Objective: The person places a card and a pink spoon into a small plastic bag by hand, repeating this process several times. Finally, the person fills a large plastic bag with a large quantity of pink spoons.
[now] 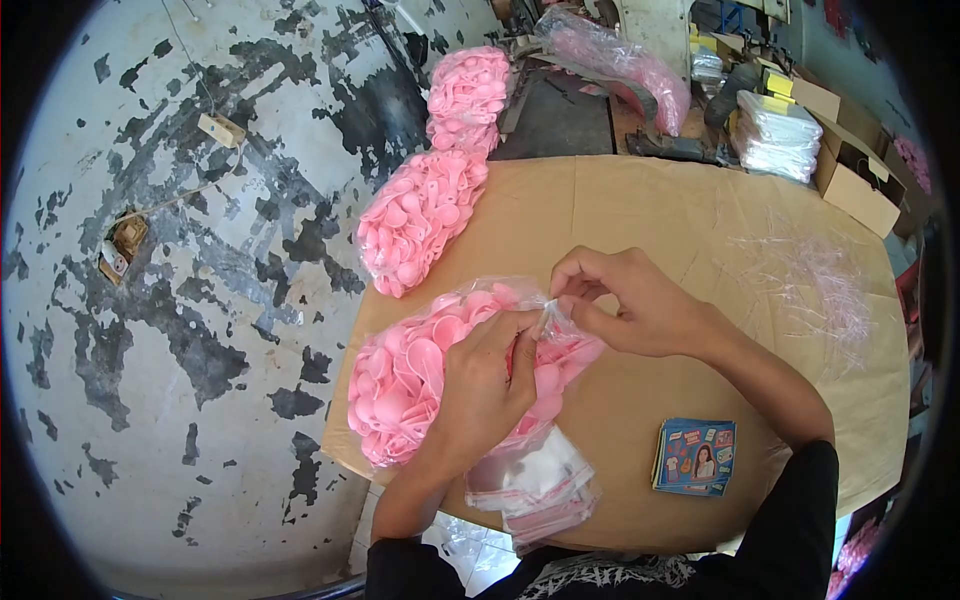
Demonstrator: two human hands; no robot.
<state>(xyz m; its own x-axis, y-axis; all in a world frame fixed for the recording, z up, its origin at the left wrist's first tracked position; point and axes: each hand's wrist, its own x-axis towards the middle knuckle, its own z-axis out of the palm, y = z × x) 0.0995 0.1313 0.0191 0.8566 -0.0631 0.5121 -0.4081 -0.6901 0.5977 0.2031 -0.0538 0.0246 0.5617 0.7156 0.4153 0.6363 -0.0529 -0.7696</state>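
A clear plastic bag (400,375) full of pink plastic spoons lies in front of me, its neck gathered and twisted at the upper right. My left hand (488,375) is closed around the bag just below the neck. Something small and red shows between its fingers; I cannot make out what it is. My right hand (635,300) pinches the gathered neck with thumb and fingertips. Beneath my left wrist lies a stack of small clear plastic sleeves (535,480). To the right sits a stack of blue printed cards (695,457).
Two more filled bags of pink pieces (425,215) (467,95) stand along the peeling wall (200,330). Loose clear strands (815,285) lie on the brown paper-covered table (640,215). Wrapped packs (775,135), an open cardboard box (860,185) and a pink-filled plastic bundle (625,65) sit at the back.
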